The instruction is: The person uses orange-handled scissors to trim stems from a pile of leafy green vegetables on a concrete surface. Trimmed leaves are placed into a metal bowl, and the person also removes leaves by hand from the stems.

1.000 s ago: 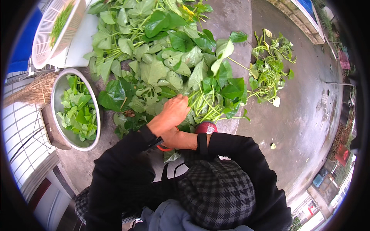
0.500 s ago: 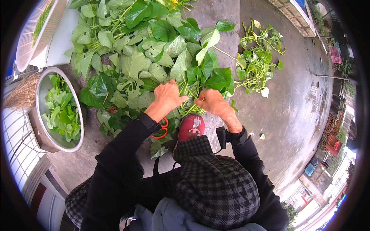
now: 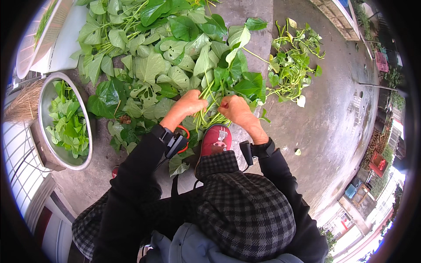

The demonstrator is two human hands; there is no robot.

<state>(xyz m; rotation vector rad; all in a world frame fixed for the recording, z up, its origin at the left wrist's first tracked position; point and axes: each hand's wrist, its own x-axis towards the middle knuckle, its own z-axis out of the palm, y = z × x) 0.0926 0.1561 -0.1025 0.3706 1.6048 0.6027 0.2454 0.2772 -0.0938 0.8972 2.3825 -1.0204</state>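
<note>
My left hand (image 3: 188,103) is closed on a bunch of green leafy stems (image 3: 206,115) above my red shoe (image 3: 216,139). Opposite it, my right hand (image 3: 232,107) pinches stems in the same bunch, fingers curled. A broad pile of large green leaves (image 3: 149,68) surrounds the hands, some leaves riddled with holes. Orange-handled scissors (image 3: 186,148) lie partly hidden beside my left wrist.
A steel basin (image 3: 84,163) of leaves stands left, beside a straw broom (image 3: 22,103). A pale plastic basket (image 3: 33,48) is at upper left. A smaller heap of vines (image 3: 294,65) lies right on the concrete floor (image 3: 329,136), which a low wall (image 3: 337,17) edges.
The hands, crossed low over the stems a second ago, separated to either side and moved up onto the bunch. Since half a second ago, their fingers have curled around stems.
</note>
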